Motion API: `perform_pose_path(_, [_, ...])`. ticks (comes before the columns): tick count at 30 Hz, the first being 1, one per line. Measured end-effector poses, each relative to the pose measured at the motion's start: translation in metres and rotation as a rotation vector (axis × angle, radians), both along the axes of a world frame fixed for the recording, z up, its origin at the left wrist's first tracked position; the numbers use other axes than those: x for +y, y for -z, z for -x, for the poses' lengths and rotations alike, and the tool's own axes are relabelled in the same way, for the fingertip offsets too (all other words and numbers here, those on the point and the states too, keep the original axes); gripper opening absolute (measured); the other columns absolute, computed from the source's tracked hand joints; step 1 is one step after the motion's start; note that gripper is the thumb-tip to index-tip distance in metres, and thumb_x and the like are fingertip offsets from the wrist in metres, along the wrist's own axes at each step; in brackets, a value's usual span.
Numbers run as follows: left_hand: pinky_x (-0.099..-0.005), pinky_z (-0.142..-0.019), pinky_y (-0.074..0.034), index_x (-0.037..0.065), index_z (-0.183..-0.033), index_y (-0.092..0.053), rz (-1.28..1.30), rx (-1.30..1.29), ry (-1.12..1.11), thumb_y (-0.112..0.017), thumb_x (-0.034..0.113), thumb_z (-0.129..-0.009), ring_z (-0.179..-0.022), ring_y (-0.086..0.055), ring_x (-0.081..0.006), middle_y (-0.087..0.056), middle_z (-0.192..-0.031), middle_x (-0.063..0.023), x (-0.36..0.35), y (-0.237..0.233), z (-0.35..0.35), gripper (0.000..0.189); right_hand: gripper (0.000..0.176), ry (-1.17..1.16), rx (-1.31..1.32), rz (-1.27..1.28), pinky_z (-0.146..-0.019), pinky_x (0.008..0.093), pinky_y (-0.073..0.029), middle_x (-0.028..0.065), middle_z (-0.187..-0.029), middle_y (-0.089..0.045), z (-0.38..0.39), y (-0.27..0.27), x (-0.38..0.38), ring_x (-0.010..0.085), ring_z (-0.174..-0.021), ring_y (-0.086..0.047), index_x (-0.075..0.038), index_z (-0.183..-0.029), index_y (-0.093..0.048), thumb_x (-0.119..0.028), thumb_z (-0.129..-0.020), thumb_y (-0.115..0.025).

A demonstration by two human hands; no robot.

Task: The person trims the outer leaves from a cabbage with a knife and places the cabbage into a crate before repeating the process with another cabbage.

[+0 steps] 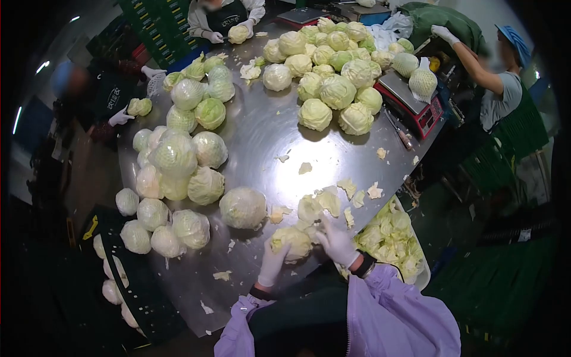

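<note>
My gloved left hand (272, 266) is closed around the near-left side of a pale green cabbage (291, 244), holding it at the table's front edge. Just right of this cabbage is my gloved right hand (339, 244), its fingers bent at a loose-looking cabbage leaf (307, 226) on the upper right side of the head. Part of that leaf is blurred and hidden by the fingers. More torn leaves (328, 202) lie just beyond my right hand. A large cabbage wrapped in clear film (242, 208) sits to the left of the one I hold.
Wrapped cabbages (173, 153) crowd the table's left side; bare ones (339, 89) are heaped at the far right beside a red scale (423, 119). A knife (399, 131) lies near the right edge. Below it stands a bin (423, 275) of leaves. Co-workers stand around the table (256, 143).
</note>
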State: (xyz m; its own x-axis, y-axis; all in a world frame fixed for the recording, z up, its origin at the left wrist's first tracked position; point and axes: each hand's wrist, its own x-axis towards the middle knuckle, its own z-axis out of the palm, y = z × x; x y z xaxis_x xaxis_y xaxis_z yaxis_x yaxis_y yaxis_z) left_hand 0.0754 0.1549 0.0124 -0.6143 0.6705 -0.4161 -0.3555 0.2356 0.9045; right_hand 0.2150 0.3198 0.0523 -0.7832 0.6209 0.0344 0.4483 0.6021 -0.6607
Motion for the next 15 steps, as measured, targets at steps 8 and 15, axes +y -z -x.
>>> perform_pose_path(8, [-0.0304, -0.080, -0.052, 0.001, -0.128, -0.038, -0.022, -0.267, -0.134, -0.065, 0.023, -0.089, -0.099, -0.059, -0.0181, -0.054, -0.117, -0.0128, 0.027, -0.019, -0.015, 0.052, 0.050, -0.046, 0.033, -0.043, -0.066, 0.0435, -0.053, 0.0198, -0.111, -0.062, 0.007, 0.021, -0.026, 0.0361, -0.083, -0.065, -0.003, -0.133, -0.042, -0.030, -0.092, -0.055])
perform_pose_path(15, [-0.0311, -0.081, -0.052, 0.001, -0.127, -0.036, -0.239, -0.346, -0.060, -0.063, 0.021, -0.089, -0.097, -0.058, -0.0186, -0.052, -0.115, -0.0118, 0.035, -0.032, -0.009, 0.051, 0.050, -0.069, 0.182, 0.059, -0.070, 0.0406, -0.053, 0.0196, -0.123, -0.057, -0.003, 0.009, -0.008, 0.0351, -0.089, -0.064, -0.003, -0.133, -0.044, -0.029, -0.092, -0.056])
